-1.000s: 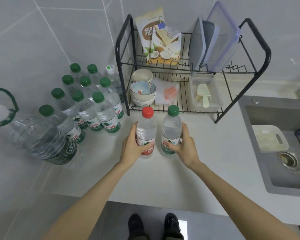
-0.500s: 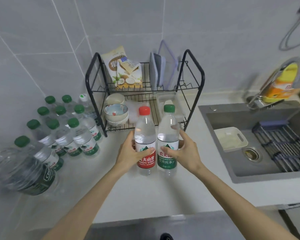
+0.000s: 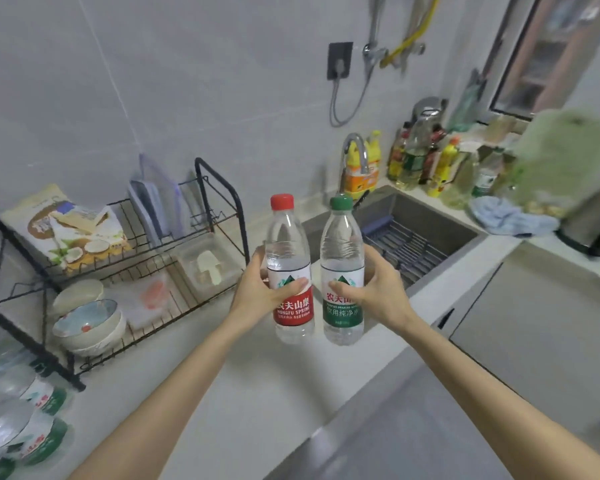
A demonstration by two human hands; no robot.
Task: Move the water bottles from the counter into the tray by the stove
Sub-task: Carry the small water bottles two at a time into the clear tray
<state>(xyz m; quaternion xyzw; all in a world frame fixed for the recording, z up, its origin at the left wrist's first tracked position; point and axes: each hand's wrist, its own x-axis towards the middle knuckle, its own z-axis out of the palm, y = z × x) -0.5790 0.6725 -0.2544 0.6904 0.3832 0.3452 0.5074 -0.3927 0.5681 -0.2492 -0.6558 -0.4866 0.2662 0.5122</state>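
My left hand (image 3: 257,292) grips a clear water bottle with a red cap and red label (image 3: 290,258). My right hand (image 3: 378,289) grips a second bottle with a green cap and green label (image 3: 342,251). Both bottles are upright, side by side, lifted off the white counter (image 3: 243,393) in front of the sink. Several more green-labelled bottles (image 3: 32,420) stand at the far left edge, partly cut off. No tray or stove is in view.
A black wire dish rack (image 3: 219,202) with bowls (image 3: 87,323), snack bags and containers stands at the left. The steel sink (image 3: 426,220) and tap (image 3: 355,150) lie to the right. Behind it are oil and sauce bottles (image 3: 420,157), a blue cloth (image 3: 506,216) and a kettle (image 3: 596,220).
Both hands have raised their bottles off the counter and carried them rightward. My view has turned right, away from the bottle group, toward the sink.
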